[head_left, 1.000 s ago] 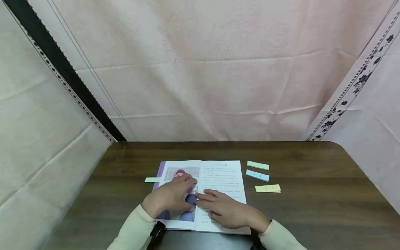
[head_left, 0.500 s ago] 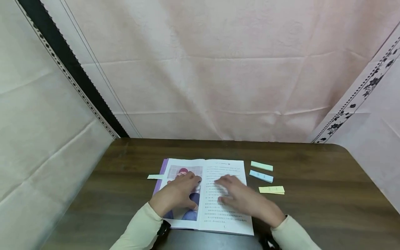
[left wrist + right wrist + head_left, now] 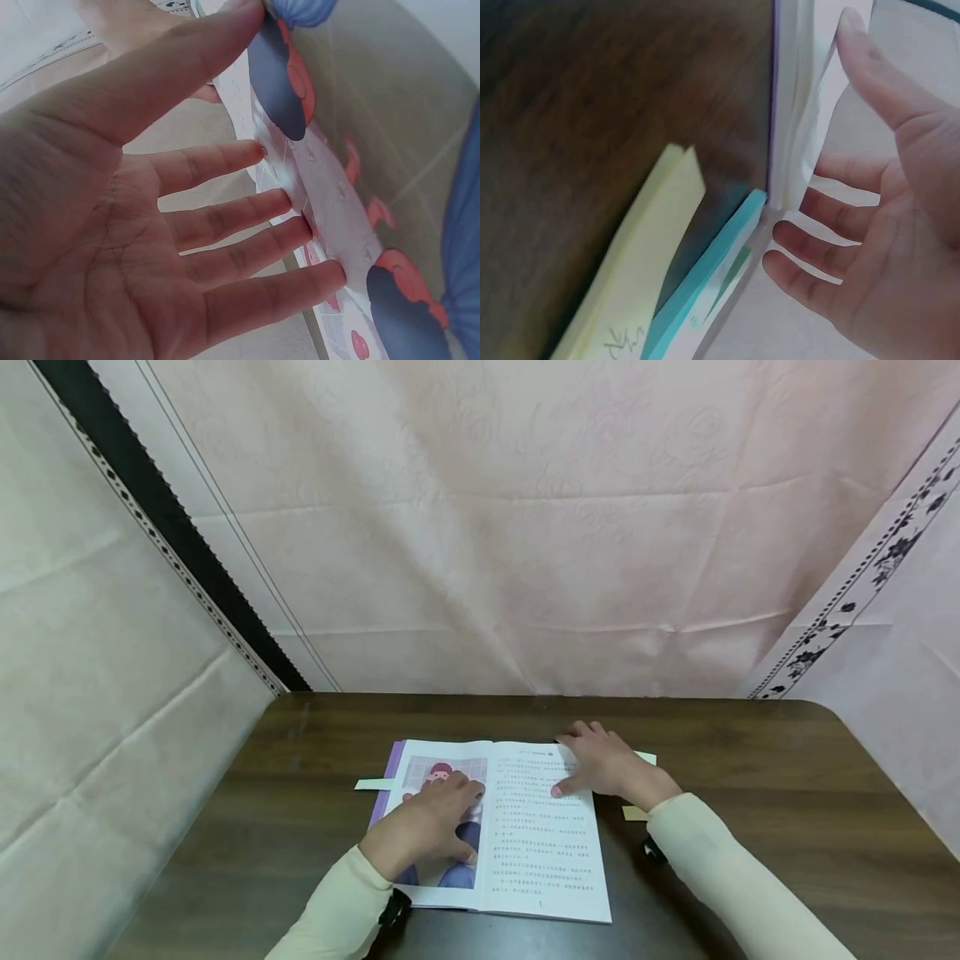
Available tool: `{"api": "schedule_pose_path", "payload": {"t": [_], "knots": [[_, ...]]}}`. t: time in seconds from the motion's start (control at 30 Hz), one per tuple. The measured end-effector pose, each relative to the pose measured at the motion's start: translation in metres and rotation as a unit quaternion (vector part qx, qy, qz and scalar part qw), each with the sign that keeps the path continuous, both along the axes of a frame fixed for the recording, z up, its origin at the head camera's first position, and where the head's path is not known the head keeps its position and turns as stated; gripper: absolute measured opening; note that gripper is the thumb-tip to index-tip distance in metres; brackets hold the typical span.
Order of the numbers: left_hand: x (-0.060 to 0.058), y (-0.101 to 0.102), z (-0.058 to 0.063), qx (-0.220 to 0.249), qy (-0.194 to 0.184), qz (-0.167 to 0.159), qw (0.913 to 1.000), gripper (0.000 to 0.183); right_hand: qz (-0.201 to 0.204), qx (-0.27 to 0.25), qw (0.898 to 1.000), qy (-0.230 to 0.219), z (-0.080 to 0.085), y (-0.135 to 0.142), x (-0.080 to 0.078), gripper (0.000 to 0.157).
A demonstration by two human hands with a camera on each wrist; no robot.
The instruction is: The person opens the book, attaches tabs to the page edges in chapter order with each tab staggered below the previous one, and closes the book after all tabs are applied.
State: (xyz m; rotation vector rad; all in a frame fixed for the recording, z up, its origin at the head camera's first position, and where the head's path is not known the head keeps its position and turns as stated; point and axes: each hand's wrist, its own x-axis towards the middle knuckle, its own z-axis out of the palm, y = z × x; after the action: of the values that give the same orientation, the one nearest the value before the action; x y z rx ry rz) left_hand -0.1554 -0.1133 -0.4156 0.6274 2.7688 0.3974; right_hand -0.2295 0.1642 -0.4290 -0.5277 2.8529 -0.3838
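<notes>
An open book point(image 3: 547, 868) with a purple cover edge lies on the table, an illustration on its left page and printed text on its right. My left hand point(image 3: 427, 827) rests on the picture, its fingers stretched out with the tips on the page in the left wrist view. Up at the top right corner of the book is my right hand point(image 3: 611, 767), thumb at the right page and fingers spread around the corner. In the right wrist view nothing is pinched between them. A pale green paper tab point(image 3: 372, 784) sticks out past the book's left edge.
Right of the book lie paper strips: a yellow one point(image 3: 641, 247) with handwriting, a blue one point(image 3: 712, 262) and a green one point(image 3: 647, 758). My right hand and forearm partly cover them in the head view. The dark wooden table point(image 3: 795, 810) ends at a pale cloth curtain point(image 3: 525, 568).
My right hand has moved from the book's centre fold, rightward and away from me, to the top right corner, covering the blue strip. My left hand has stayed on the left page.
</notes>
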Motion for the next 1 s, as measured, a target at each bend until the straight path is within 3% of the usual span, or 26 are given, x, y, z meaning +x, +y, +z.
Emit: {"api": "schedule_pose_path", "payload": {"t": [0.23,0.4,0.5,0.6,0.67,0.7,0.77,0.8,0.83,0.87,0.97,1.0], "knots": [[0.001,0.001,0.004,-0.003,-0.002,-0.006,1.0,0.091,0.015,0.057,0.997,0.041,0.008,-0.006,0.012,0.088],[0.001,0.001,0.005,-0.002,-0.002,-0.009,1.0,0.09,0.027,0.12,0.99,0.064,0.013,-0.013,0.021,0.082],[0.002,0.001,0.005,-0.001,-0.002,-0.01,0.9999,0.089,0.037,0.132,0.988,0.073,0.014,-0.014,0.023,0.079],[0.002,0.002,0.005,-0.002,0.0,-0.01,0.9999,0.089,0.021,0.06,0.996,0.058,0.013,-0.01,0.021,0.077],[0.001,0.003,0.005,-0.001,0.003,-0.012,0.9999,0.088,-0.009,-0.035,0.999,0.037,0.012,-0.003,0.018,0.078],[0.001,0.004,0.005,0.0,0.004,-0.013,0.9999,0.088,-0.03,-0.093,0.995,0.025,0.011,0.001,0.017,0.079],[0.0,0.005,0.005,0.003,0.002,-0.014,0.9999,0.088,-0.075,-0.219,0.973,-0.009,0.009,0.008,0.018,0.079],[0.0,0.006,0.004,0.003,0.001,-0.016,0.9999,0.088,-0.093,-0.286,0.953,-0.032,0.008,0.011,0.02,0.078],[-0.001,0.007,0.004,0.006,-0.001,-0.017,0.9998,0.088,-0.107,-0.355,0.927,-0.062,0.007,0.012,0.024,0.076],[-0.001,0.007,0.003,0.006,-0.003,-0.016,0.9998,0.088,-0.118,-0.422,0.894,-0.093,0.005,0.012,0.03,0.075],[-0.001,0.006,0.001,0.005,-0.008,-0.016,0.9998,0.087,-0.123,-0.582,0.781,-0.19,-0.001,0.002,0.053,0.075],[-0.001,0.005,0.001,0.006,-0.009,-0.015,0.9998,0.087,-0.118,-0.612,0.752,-0.214,-0.003,-0.003,0.061,0.074]]}}
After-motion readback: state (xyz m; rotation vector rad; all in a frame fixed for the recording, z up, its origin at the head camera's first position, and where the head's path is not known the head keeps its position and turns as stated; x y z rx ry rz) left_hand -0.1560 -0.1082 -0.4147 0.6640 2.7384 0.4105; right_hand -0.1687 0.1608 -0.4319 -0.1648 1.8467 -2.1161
